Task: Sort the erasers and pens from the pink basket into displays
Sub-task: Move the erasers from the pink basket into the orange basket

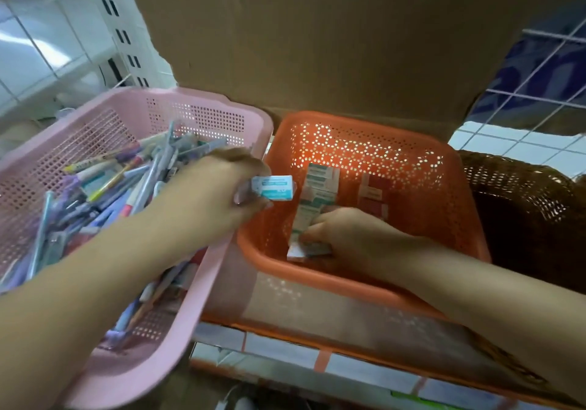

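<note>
We hold a small white-and-teal boxed eraser in our left hand, its fingers pinched narrowly round one end. That leaves the rest of the box free to be set down. The eraser hangs over the gap between the two basket rims and touches neither.

To our left sits the pink perforated plastic basket. It is heaped with a loose tangle of pens lying at every angle, so we judge most of the sorting is yet to come.

Just beside it, with the rims almost touching, stands the orange perforated plastic basket that serves as the eraser display. Inside, a row of teal-and-white erasers runs from the far wall toward us, and a shorter row of pink-sleeved erasers lies to its right.

Our right hand is down in the orange basket with its fingers bent onto the near end of the teal row. As far as the blur lets us tell, they grip the nearest box, probably to steady the line so the next piece can butt against it.

A brown woven basket stands further right. A brown cardboard flap rises behind all three baskets.

The next move calls for lowering the held eraser squarely against the end of the row without knocking the others askew.
</note>
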